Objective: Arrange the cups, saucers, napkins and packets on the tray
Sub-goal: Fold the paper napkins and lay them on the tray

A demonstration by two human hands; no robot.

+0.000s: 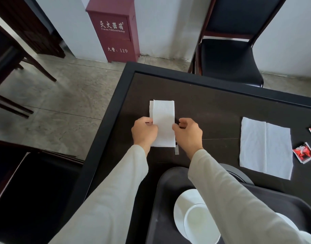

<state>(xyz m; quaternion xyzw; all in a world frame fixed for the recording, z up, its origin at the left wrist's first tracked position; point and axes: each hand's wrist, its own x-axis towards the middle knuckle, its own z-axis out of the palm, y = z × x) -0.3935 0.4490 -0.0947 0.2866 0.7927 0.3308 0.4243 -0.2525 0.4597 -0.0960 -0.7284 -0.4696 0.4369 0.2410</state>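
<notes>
1. While the left hand (145,132) and right hand (189,133) flank the napkin (164,117), each pinches one of its long edges. The left fingers (152,125) curl onto the left edge and the right fingers (176,128) onto the right edge.
2. The napkin lies flat on the bench (204,106), folded into a narrow strip directly between the two sets of fingers. Its long axis runs straight away from the person, with more of it beyond the fingers than behind them. A sliver of the under layer shows past the left edge, so the fold looks not quite square.
3. The step in hand appears to be squaring or folding this napkin. Both hands touch it, so neither is nearer.
4. The tray (166,180) lies behind the fingers, toward the person and to the right, partly under the right sleeve. It holds a saucer (182,206) with a smaller white dish on it; whether that is a cup cannot be told. Moving the strip there would likely mean drawing it back and rightward, and the right hand is nearer.
5. A second napkin (265,147), spread open, lies well to the right of the right fingers. Two packets (303,154) lie further right, off the tray.
</notes>
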